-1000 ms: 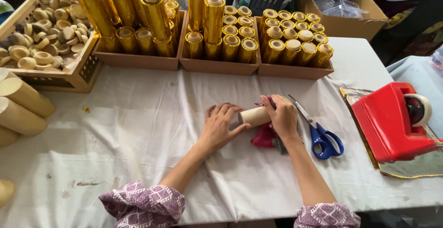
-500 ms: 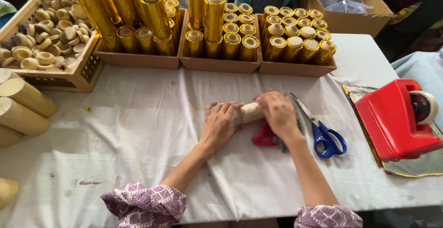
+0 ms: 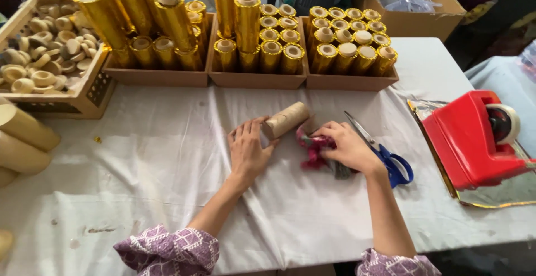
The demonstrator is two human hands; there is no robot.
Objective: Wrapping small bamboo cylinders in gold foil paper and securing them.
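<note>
My left hand (image 3: 247,150) grips one end of a plain brown cardboard tube (image 3: 286,119) that lies tilted on the white cloth (image 3: 139,175). My right hand (image 3: 347,148) has come off the tube and rests on a small bundle of red and dark material (image 3: 311,152), with its fingers curled on it. Blue-handled scissors (image 3: 385,156) lie just right of my right hand.
Three shallow brown boxes (image 3: 257,79) of gold-wrapped tubes stand along the back. A wooden crate (image 3: 84,94) of small round caps is at back left. Plain tubes (image 3: 22,139) lie at the left edge. A red tape dispenser (image 3: 472,142) on gold foil sits right.
My right hand has let go of the tube and moved right, down onto the red bundle. The tube's far end now shows, still held by my left hand.
</note>
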